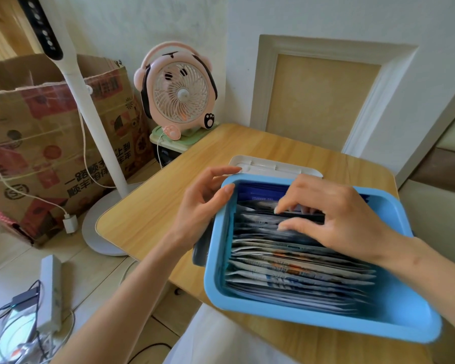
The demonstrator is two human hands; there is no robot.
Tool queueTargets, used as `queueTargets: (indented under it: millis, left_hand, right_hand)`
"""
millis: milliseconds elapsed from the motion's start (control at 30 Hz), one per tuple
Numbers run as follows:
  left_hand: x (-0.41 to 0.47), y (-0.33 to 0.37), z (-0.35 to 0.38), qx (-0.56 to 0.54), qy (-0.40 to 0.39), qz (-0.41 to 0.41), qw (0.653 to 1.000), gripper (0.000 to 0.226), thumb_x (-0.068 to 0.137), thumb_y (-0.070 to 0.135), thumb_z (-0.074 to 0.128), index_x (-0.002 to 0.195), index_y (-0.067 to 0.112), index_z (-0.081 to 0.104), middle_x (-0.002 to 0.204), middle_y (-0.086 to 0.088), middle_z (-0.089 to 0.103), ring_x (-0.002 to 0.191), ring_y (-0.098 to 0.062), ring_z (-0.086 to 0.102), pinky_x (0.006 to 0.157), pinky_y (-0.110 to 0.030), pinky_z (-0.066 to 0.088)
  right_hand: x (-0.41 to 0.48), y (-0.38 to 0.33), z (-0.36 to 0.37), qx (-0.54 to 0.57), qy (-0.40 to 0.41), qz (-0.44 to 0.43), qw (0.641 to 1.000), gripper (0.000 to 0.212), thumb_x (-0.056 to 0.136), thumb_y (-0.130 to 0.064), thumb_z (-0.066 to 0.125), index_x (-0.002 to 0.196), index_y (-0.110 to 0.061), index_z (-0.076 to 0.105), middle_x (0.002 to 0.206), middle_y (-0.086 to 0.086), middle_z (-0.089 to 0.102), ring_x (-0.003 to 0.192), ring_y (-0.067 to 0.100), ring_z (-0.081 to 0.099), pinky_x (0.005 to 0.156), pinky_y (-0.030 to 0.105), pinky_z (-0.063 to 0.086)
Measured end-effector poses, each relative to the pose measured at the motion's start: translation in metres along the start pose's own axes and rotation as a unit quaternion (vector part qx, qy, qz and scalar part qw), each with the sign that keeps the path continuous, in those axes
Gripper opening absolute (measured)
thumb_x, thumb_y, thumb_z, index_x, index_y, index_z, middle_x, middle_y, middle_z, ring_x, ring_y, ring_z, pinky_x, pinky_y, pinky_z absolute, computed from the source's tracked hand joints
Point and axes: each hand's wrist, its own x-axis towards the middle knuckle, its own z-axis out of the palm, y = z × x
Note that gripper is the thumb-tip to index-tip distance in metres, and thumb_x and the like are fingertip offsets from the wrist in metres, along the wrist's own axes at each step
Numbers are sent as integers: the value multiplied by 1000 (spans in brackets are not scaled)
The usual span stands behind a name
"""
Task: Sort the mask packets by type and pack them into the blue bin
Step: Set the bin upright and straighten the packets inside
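Standing on edge in the blue bin (pixel 313 321), the mask packets (pixel 294 274) look light, floppy and slick, best pinched by their top edges as the right hand (pixel 344 214) does, while the left hand (pixel 200 203), fingers relaxed, steadies the far rim.

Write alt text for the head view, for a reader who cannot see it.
A person's right hand pinches upright mask packets filed in a rectangular blue plastic bin on a light wooden table, while the left hand rests on the bin's left rim. A pink desk fan stands behind.
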Motion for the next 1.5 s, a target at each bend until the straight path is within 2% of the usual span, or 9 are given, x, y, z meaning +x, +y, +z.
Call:
queueTargets:
  millis: [100, 300, 500, 700, 900, 1200, 1300, 1400, 1500]
  left_hand:
    - [-1, 1, 1, -6, -1, 1, 1000, 27, 92, 16, 49, 119, 14, 52, 106, -3, 70, 83, -19, 69, 63, -24, 54]
    - [-3, 4, 2, -8, -1, 5, 1000, 25, 93, 15, 49, 117, 14, 52, 104, -2, 71, 81, -16, 70, 60, -22, 54]
    - [-3, 3, 1, -1, -4, 14, 1000, 28, 90, 14, 47, 118, 15, 52, 106, 0, 70, 84, -17, 69, 62, -23, 54]
    - [-2, 1, 1, 12, 9, 8, 1000, 24, 93, 15, 50, 116, 17, 54, 107, 0, 70, 85, -17, 69, 64, -24, 55]
    - [-2, 2, 1, 16, 10, 8, 1000, 26, 89, 18, 49, 115, 20, 55, 107, 1, 70, 84, -16, 69, 63, -24, 55]
    - [-4, 3, 2, 8, 9, 7, 1000, 24, 92, 17, 50, 116, 17, 54, 108, -5, 69, 79, -15, 69, 59, -22, 53]
    - [-3, 2, 2, 11, 11, 6, 1000, 25, 92, 16, 50, 116, 17, 54, 108, -4, 69, 79, -15, 69, 59, -21, 53]
    - [-4, 1, 1, 17, 16, 0, 1000, 25, 93, 17, 50, 118, 16, 54, 108, -5, 69, 80, -15, 69, 60, -22, 53]
    - [-4, 2, 1, 23, 16, -2, 1000, 26, 92, 19, 50, 117, 18, 54, 109, -4, 69, 82, -16, 69, 61, -23, 54]
  right_hand:
    - [-5, -2, 0, -29, -5, -18, 999, 15, 82, -34, 63, 81, -22, 70, 85, -6, 54, 73, 12, 52, 62, 34, 46]
    - [-2, -4, 6, -131, -14, -47, 990, 21, 85, -34, 61, 76, -19, 72, 84, -5, 52, 71, 10, 44, 61, 26, 40]
    - [-1, -8, 11, -67, 58, -50, 995, 24, 85, -23, 63, 64, -10, 67, 80, 0, 53, 64, 15, 46, 53, 29, 41]
    - [4, -8, 14, -115, -2, -25, 993, 24, 82, -33, 61, 64, -18, 67, 81, -8, 50, 69, 5, 38, 54, 23, 36]
    - [1, -6, 7, -147, -43, -55, 987, 27, 87, -32, 55, 68, -17, 67, 81, -6, 50, 68, 9, 44, 59, 20, 36]
    - [2, -5, -3, -133, -51, -54, 988, 30, 86, -32, 52, 63, -16, 62, 83, -7, 53, 64, 5, 42, 59, 17, 33]
    - [2, -6, 1, -165, -60, -67, 982, 24, 84, -27, 62, 64, -15, 63, 82, -4, 53, 64, 9, 45, 56, 22, 39]
    - [4, -7, 6, -175, -70, -52, 981, 19, 79, -21, 72, 64, -15, 64, 79, -3, 52, 64, 10, 42, 55, 23, 36]
    - [1, -7, 5, -102, -52, -5, 993, 22, 83, -35, 61, 73, -18, 71, 80, -8, 54, 67, 6, 48, 61, 19, 37]
